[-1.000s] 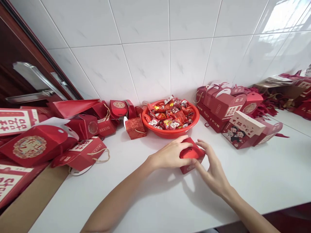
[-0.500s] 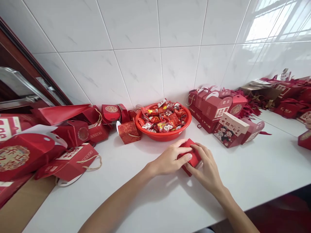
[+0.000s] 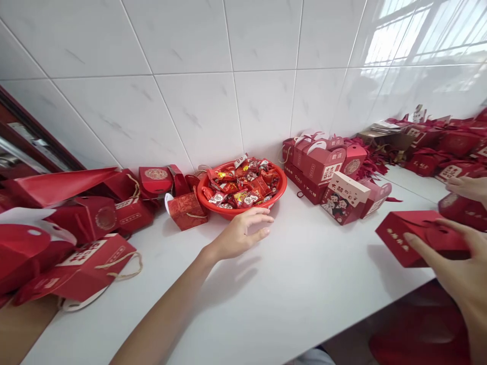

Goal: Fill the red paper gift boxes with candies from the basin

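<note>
At the right, my right hand (image 3: 456, 258) grips a red gift box (image 3: 409, 238) with gold writing on its side, near the table's front edge. My left hand (image 3: 241, 234) hovers above the white table with its fingers apart and holds nothing. Just beyond it stands a red plastic basin (image 3: 280, 190) heaped with wrapped candies (image 3: 243, 185). A patterned red box (image 3: 187, 210) with a cord sits against the basin's left side.
Red gift boxes (image 3: 93, 258) crowd the left side by the door frame. More boxes (image 3: 317, 165) stand along the tiled wall, with a couple-print box (image 3: 340, 203) in front. Another person's hand (image 3: 467, 186) touches a box at far right. A red stool (image 3: 418, 339) is below the edge.
My right hand has carried the red box from the middle to the right. My left hand has let go of it and shifted left. The view has turned right.
</note>
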Available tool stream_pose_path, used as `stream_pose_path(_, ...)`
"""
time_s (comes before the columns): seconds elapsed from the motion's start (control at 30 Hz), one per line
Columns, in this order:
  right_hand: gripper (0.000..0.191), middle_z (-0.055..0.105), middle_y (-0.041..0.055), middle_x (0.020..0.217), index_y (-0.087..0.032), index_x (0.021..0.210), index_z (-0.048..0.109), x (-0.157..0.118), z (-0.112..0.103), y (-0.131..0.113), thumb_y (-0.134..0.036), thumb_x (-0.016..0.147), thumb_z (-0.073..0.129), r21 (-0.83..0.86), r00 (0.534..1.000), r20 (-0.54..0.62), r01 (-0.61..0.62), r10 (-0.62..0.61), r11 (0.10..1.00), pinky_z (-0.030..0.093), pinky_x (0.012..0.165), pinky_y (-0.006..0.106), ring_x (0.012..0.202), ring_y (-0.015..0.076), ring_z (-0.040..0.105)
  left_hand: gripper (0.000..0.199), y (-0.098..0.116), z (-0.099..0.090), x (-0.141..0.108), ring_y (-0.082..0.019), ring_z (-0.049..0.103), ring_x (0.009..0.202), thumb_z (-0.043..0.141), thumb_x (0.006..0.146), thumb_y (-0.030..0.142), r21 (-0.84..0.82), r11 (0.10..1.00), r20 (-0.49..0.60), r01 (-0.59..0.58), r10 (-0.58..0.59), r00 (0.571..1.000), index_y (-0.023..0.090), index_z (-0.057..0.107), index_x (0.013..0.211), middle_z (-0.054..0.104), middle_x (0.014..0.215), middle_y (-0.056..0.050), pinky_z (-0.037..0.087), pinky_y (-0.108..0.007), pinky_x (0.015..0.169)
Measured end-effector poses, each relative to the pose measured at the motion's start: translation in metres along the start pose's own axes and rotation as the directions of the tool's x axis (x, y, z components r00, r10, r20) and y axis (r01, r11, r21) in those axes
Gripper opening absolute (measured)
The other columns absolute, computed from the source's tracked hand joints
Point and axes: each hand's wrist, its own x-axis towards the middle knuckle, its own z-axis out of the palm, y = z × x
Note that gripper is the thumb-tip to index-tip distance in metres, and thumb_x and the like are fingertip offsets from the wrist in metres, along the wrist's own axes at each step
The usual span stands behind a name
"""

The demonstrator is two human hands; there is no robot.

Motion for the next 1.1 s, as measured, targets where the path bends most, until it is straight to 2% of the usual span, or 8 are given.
stream_pose_path(0.17,0.057,0.066,0.0189,0.107,-0.020,0.095,0.066,0.044,0.012,0.026,-0.064,0.058,0.063,-0.021,0.998,0.055,0.005,-0.003,1.000,0.037,0.104,0.056,0.115,0.0400,0.056,0.033,0.003,-0.014,-0.001,-0.027,0.055,0.131,0.060,0.092,0.044,0.015,1.000,-0.005,-0.012,0.012,1.000,0.023,0.073,0.114,0.063,0.138,-0.009,0.043,-0.043,0.114)
stream_pose_path(0.4,0.058,0.062,0.0133,0.098,-0.019,0.097,0.062,0.065,0.073,0.030,-0.056,0.053,0.072,0.213,0.957,0.289,-0.103,0.038,0.972,0.044,0.090,0.046,0.094,0.0288,0.057,0.033,0.005,-0.029,-0.013,-0.027,0.056,0.132,0.061,0.093,0.046,0.020,1.000,-0.041,0.000,0.001,0.999,0.024,0.073,0.114,0.066,0.135,-0.008,0.045,-0.042,0.113)
stream_pose_path(0.57,0.077,0.061,0.0236,0.122,-0.014,0.118,0.060,0.067,0.100,0.020,-0.064,0.060,0.069,0.253,0.944,0.325,-0.023,-0.062,0.967,0.036,0.103,0.049,0.120,0.0360,0.052,0.032,0.006,-0.043,-0.035,-0.026,0.057,0.131,0.061,0.093,0.046,0.050,0.998,-0.050,0.047,-0.045,0.998,0.026,0.074,0.114,0.065,0.136,-0.006,0.049,-0.040,0.110)
stream_pose_path(0.73,0.094,0.035,0.0333,0.152,-0.007,0.134,0.049,0.070,0.106,0.029,-0.073,0.068,0.059,0.264,0.943,0.333,-0.084,-0.009,0.961,0.025,0.113,0.052,0.147,0.0394,0.027,0.034,0.006,-0.064,-0.055,-0.026,0.057,0.131,0.062,0.091,0.049,0.104,0.991,-0.121,0.084,-0.071,0.990,0.027,0.075,0.112,0.066,0.135,-0.007,0.048,-0.039,0.111)
stream_pose_path(0.83,0.092,0.032,0.0338,0.153,-0.009,0.130,0.053,0.070,0.103,0.035,-0.076,0.068,0.060,0.285,0.972,0.234,-0.083,0.014,0.955,0.024,0.113,0.056,0.149,0.0411,0.024,0.035,0.003,-0.074,-0.066,-0.026,0.060,0.127,0.062,0.090,0.051,0.120,0.986,-0.177,0.118,-0.096,0.980,0.027,0.075,0.113,0.068,0.132,-0.006,0.049,-0.039,0.110)
stream_pose_path(0.93,0.074,0.048,0.0303,0.140,-0.013,0.116,0.060,0.070,0.101,0.028,-0.067,0.065,0.069,0.378,1.000,-0.014,-0.020,0.028,0.925,0.031,0.106,0.062,0.138,0.0455,0.039,0.038,-0.001,-0.081,-0.077,-0.027,0.061,0.126,0.063,0.089,0.053,0.123,0.976,-0.234,0.179,-0.147,0.961,0.027,0.075,0.113,0.069,0.130,-0.007,0.051,-0.038,0.107)
stream_pose_path(1.03,0.045,0.061,0.0203,0.113,-0.017,0.100,0.061,0.071,0.099,-0.005,-0.046,0.066,0.072,0.556,0.944,-0.306,0.073,0.123,0.828,0.042,0.093,0.062,0.114,0.0431,0.057,0.042,-0.005,-0.088,-0.088,-0.029,0.062,0.125,0.064,0.086,0.058,0.107,0.965,-0.290,0.240,-0.201,0.936,0.026,0.076,0.111,0.070,0.129,-0.008,0.052,-0.039,0.105)
stream_pose_path(1.1,0.033,0.063,0.0153,0.100,-0.018,0.093,0.063,0.068,0.096,-0.038,-0.036,0.066,0.071,0.660,0.892,-0.414,0.155,0.183,0.735,0.047,0.087,0.059,0.101,0.0377,0.061,0.045,-0.007,-0.093,-0.093,-0.030,0.062,0.125,0.064,0.084,0.061,0.090,0.955,-0.337,0.283,-0.238,0.911,0.026,0.076,0.109,0.071,0.127,-0.008,0.052,-0.042,0.105)
